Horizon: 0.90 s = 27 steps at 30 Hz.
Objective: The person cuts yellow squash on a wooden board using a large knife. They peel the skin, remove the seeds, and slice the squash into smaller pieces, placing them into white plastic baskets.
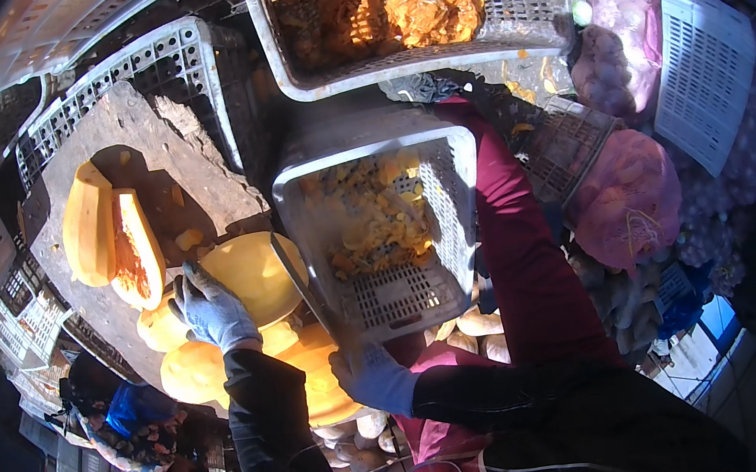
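A grey-gloved hand, my right hand (373, 378), grips the handle end of a large knife (301, 283), whose blade slants up and left beside a pale yellow pumpkin (257, 275). My left hand (218, 313), also gloved, lies against that pumpkin's left side; whether its fingers grip anything is hidden. A smaller pumpkin piece (162, 324) is beside it. Cut pumpkin (194, 370) and more orange pieces (317, 368) sit nearer to me. Farther up the worn wooden board (148, 145) lie a peeled pumpkin length (89, 226) and a half (135, 252) showing its seedy hollow.
Right of the knife stands a plastic crate (470, 223) with peelings (375, 214) inside. Beyond it, a larger crate (413, 72) holds orange pulp (436, 3). Mesh sacks (626, 194) and a white crate (703, 74) are at right. Roundish produce (358, 456) lies below the board.
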### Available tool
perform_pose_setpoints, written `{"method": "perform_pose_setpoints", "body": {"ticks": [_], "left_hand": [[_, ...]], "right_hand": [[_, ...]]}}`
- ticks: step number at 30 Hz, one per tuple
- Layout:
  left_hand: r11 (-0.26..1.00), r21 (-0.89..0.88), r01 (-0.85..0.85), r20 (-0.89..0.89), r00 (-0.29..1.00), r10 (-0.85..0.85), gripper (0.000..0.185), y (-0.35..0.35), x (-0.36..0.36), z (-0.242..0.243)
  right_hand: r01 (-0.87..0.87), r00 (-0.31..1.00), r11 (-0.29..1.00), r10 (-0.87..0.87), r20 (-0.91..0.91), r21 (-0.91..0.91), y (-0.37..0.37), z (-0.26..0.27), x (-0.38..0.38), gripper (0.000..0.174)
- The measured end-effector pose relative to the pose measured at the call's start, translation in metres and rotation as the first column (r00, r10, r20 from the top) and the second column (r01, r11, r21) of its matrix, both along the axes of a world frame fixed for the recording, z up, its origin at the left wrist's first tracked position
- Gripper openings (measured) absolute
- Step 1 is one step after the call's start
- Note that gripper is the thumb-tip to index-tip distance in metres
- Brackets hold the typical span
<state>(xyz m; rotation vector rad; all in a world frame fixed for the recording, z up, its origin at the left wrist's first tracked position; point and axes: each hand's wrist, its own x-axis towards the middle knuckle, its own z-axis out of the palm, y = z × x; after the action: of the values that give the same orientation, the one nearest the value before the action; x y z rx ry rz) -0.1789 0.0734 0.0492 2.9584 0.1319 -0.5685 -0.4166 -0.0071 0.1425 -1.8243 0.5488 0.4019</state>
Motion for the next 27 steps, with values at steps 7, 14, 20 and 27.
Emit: {"method": "perform_pose_setpoints", "body": {"ticks": [7, 14, 20, 27], "left_hand": [[0.993, -0.058, 0.106, 0.012, 0.994, -0.105, 0.057, 0.004, 0.0, -0.004], [0.996, 0.013, 0.093, 0.027, 0.995, -0.093, 0.054, 0.004, 0.002, -0.002], [0.998, 0.055, 0.0, -0.029, 1.0, 0.002, 0.058, -0.006, 0.0, -0.001], [0.996, 0.086, -0.035, -0.056, 0.998, 0.04, 0.058, -0.004, -0.005, 0.001]], "right_hand": [[-0.267, 0.959, 0.92, 0.282, 0.013, -0.287, 0.017, -0.007, 0.006, 0.015], [-0.106, 0.994, 0.965, 0.104, -0.024, -0.24, 0.028, -0.019, 0.024, 0.024], [0.013, 0.999, 0.956, 0.002, 0.048, -0.293, 0.044, -0.075, 0.029, 0.061], [-0.116, 0.97, 0.993, 0.115, -0.216, 0.007, 0.022, -0.082, 0.043, 0.046]]}}
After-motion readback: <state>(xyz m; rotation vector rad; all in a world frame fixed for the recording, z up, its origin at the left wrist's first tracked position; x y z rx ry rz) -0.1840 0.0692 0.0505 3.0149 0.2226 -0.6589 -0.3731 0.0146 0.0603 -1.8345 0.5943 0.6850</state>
